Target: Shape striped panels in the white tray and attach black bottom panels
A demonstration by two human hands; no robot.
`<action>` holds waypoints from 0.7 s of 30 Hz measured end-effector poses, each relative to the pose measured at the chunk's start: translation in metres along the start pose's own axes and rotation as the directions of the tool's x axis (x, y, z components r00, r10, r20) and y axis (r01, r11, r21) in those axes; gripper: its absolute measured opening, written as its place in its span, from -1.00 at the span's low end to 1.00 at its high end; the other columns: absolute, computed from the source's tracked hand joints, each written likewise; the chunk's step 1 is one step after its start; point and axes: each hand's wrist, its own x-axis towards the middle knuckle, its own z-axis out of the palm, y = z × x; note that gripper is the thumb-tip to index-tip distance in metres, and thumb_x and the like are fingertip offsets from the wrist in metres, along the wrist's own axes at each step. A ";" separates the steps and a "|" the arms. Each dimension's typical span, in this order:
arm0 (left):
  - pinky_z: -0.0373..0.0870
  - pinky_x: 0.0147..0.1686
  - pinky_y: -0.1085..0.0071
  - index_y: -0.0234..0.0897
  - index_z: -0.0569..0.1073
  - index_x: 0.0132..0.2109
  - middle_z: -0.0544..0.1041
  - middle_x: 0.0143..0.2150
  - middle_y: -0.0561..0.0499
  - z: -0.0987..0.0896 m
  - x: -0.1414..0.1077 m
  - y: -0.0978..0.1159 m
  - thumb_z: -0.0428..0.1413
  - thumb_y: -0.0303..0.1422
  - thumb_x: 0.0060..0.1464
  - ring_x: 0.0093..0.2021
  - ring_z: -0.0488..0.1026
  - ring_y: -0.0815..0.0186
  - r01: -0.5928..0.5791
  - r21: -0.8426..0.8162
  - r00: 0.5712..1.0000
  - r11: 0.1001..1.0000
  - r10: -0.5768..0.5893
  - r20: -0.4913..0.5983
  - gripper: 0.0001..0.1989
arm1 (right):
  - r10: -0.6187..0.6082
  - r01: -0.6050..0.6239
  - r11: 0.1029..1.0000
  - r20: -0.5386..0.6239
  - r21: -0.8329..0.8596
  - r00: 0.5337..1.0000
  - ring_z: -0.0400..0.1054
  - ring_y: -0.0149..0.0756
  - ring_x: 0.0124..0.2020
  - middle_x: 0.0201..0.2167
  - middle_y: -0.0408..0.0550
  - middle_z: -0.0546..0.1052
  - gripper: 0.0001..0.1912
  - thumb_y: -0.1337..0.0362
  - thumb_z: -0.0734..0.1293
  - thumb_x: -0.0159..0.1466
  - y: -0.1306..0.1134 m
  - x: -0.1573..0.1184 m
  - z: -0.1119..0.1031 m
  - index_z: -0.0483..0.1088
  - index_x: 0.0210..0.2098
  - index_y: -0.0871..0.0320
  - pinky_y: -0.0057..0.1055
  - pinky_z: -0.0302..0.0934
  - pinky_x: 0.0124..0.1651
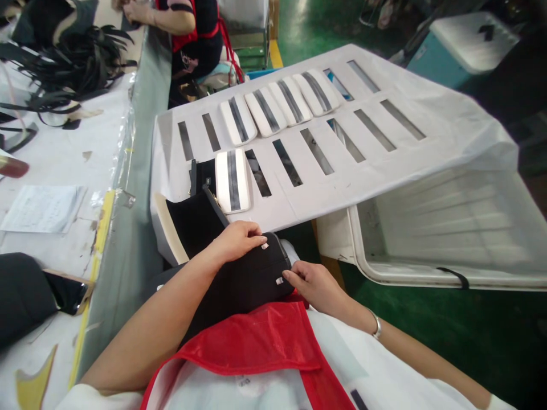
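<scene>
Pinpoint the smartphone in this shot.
In the head view, the smartphone lies at lower left on the white-topped worktable, between a black piece and the yellow tape along the table's edge.

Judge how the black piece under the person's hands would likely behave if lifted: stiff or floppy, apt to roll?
The black piece would probably hold its shape rather than flop, since its rounded end near the right hand keeps a clean curve. Rolling seems unlikely, given its broad face.
</scene>
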 end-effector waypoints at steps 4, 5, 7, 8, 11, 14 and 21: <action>0.12 -0.46 0.42 -0.30 0.40 -0.49 0.40 -0.53 0.06 0.002 0.004 -0.002 0.06 -0.21 -0.01 -0.48 0.28 0.35 0.013 0.045 1.000 0.999 -0.012 -0.025 -0.75 | 0.021 -0.021 1.000 0.026 0.019 0.999 0.18 -0.44 -0.58 -0.65 -0.18 0.35 -0.66 0.13 0.21 0.27 -0.001 0.001 -0.002 0.27 -0.56 0.16 -0.49 -0.07 -0.51; 0.11 -0.46 0.42 -0.29 0.39 -0.50 0.39 -0.54 0.06 0.003 0.005 -0.002 0.07 -0.22 -0.01 -0.48 0.28 0.36 0.015 0.059 0.999 0.998 -0.013 -0.036 -0.76 | 0.029 -0.030 0.999 0.028 0.024 0.999 0.18 -0.44 -0.59 -0.66 -0.18 0.35 -0.67 0.13 0.21 0.27 -0.001 0.002 -0.002 0.27 -0.56 0.16 -0.49 -0.07 -0.51; 0.10 -0.47 0.43 -0.29 0.39 -0.51 0.38 -0.55 0.07 0.004 0.005 -0.002 0.08 -0.23 -0.01 -0.49 0.27 0.36 0.010 0.067 0.999 0.998 -0.007 -0.048 -0.76 | 0.036 -0.037 0.999 0.026 0.027 0.999 0.18 -0.44 -0.59 -0.67 -0.18 0.35 -0.67 0.13 0.22 0.27 -0.001 0.002 -0.001 0.28 -0.56 0.16 -0.49 -0.08 -0.51; 0.10 -0.47 0.43 -0.29 0.38 -0.51 0.38 -0.55 0.08 0.005 0.005 -0.002 0.09 -0.23 -0.01 -0.49 0.26 0.37 0.007 0.063 0.999 0.998 -0.004 -0.049 -0.76 | 0.036 -0.036 0.999 0.022 0.025 0.999 0.17 -0.45 -0.59 -0.67 -0.18 0.35 -0.67 0.13 0.22 0.26 -0.001 0.002 -0.001 0.29 -0.56 0.16 -0.49 -0.09 -0.52; 0.09 -0.47 0.43 -0.29 0.38 -0.51 0.37 -0.55 0.09 0.006 0.006 -0.005 0.11 -0.21 -0.02 -0.50 0.26 0.38 0.005 0.047 0.999 0.999 -0.003 -0.042 -0.75 | 0.033 -0.033 0.999 0.016 0.018 0.999 0.15 -0.46 -0.60 -0.67 -0.18 0.35 -0.67 0.13 0.23 0.26 -0.001 0.001 0.000 0.31 -0.57 0.16 -0.49 -0.10 -0.52; 0.09 -0.47 0.44 -0.29 0.40 -0.50 0.39 -0.54 0.09 0.009 0.006 -0.008 0.12 -0.19 -0.02 -0.50 0.27 0.38 0.012 0.055 0.999 0.998 -0.009 -0.050 -0.74 | 0.035 -0.035 0.999 0.008 0.018 0.999 0.14 -0.47 -0.61 -0.67 -0.19 0.35 -0.68 0.14 0.24 0.25 -0.002 0.001 0.000 0.32 -0.57 0.16 -0.49 -0.10 -0.51; 0.22 -0.35 0.39 -0.30 0.44 -0.40 0.46 -0.39 0.00 0.012 -0.001 0.001 0.13 -0.24 0.03 -0.37 0.35 0.29 0.013 0.264 0.989 0.965 0.026 -0.142 -0.80 | 0.033 -0.033 0.999 -0.013 -0.039 0.999 0.11 -0.49 -0.61 -0.67 -0.19 0.33 -0.69 0.17 0.27 0.25 -0.007 0.000 -0.003 0.34 -0.57 0.17 -0.47 -0.13 -0.50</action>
